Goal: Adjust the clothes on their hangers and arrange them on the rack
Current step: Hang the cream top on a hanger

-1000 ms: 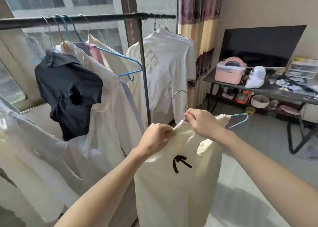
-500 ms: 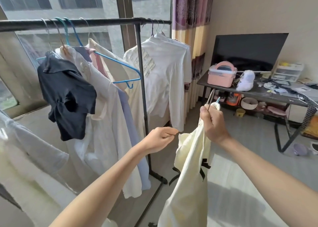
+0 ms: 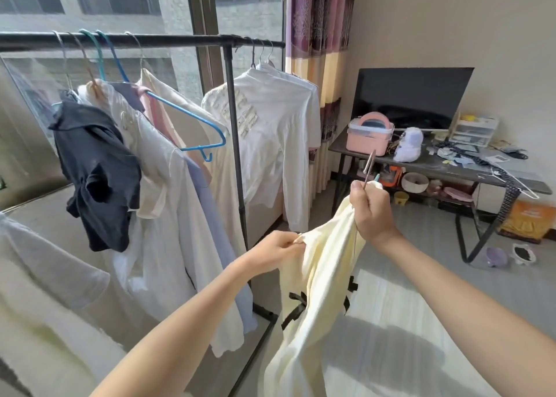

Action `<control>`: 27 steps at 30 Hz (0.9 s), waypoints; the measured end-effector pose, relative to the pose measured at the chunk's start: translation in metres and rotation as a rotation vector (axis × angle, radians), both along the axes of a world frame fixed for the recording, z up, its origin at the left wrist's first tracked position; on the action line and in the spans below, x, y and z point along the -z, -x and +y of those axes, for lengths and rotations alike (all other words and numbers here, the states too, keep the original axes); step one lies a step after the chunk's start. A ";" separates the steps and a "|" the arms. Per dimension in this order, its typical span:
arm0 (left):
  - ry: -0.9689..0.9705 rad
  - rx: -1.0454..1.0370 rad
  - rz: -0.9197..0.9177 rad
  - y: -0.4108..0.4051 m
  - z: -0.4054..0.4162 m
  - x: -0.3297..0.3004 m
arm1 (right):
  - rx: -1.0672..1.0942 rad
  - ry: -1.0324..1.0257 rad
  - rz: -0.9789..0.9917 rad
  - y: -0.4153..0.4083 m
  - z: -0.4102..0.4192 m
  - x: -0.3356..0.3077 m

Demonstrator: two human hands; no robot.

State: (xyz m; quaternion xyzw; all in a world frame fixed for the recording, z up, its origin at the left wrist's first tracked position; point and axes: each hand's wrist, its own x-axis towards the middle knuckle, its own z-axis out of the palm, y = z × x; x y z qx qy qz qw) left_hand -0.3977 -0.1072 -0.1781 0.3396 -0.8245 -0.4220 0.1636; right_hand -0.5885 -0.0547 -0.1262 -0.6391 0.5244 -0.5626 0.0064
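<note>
Since half a second ago the left hand (image 3: 278,247) has pinched the cream garment (image 3: 316,306), which the right hand (image 3: 371,207) grips bunched with its hanger hook (image 3: 369,165) at 5 o'clock from the rack (image 3: 144,39). It hangs folded, pale yellow, with black bows. Raised lettering on the white top (image 3: 270,131) is unreadable. At 3 o'clock a pink box (image 3: 370,136) sits closed on the worktop (image 3: 451,172).

The rack rail (image 3: 180,39) lies bare between the blue hanger (image 3: 186,119) and upright post (image 3: 236,143); shirts crowd either side.
</note>
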 end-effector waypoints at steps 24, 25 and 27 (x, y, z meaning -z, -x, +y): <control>1.220 0.010 -0.389 -0.041 -0.036 -0.098 | 0.223 -0.644 0.276 -0.005 -0.006 -0.002; 1.208 0.004 -0.380 -0.043 -0.037 -0.097 | 0.219 -0.656 0.285 -0.005 -0.007 0.000; 1.171 0.015 -0.381 -0.043 -0.032 -0.099 | 0.200 -0.632 0.183 -0.004 -0.008 0.001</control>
